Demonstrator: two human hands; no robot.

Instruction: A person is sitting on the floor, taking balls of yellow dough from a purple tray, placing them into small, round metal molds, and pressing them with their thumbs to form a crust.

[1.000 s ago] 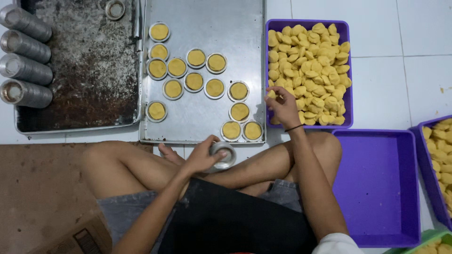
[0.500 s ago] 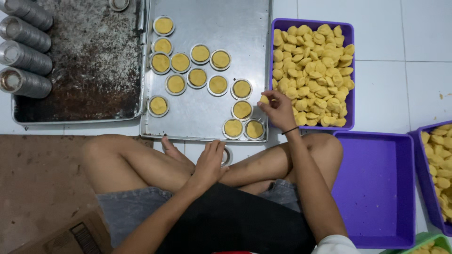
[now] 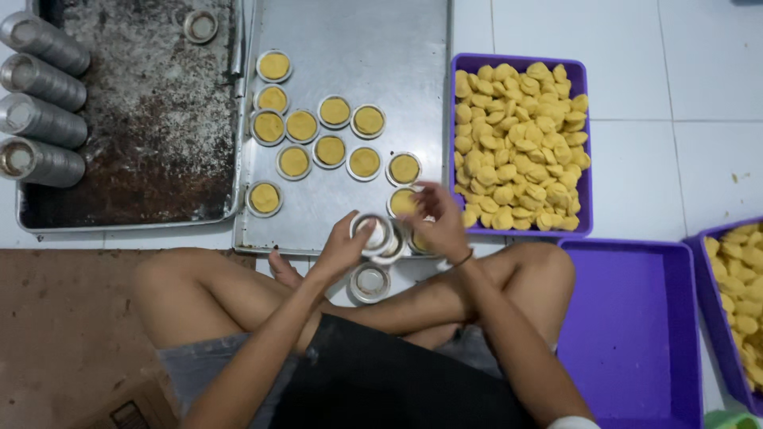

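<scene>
Two hands meet at the near edge of the steel baking tray: my left hand grips a small round metal mould, shiny and empty. My right hand is blurred; I cannot tell its grip. Dough-filled moulds dot the tray; right of it, a purple bin holds lumpy yellow dough pieces.

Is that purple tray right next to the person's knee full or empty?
Empty. The purple tray shows only bare bottom, unlike the tray of yellow dough pieces above it.
</scene>
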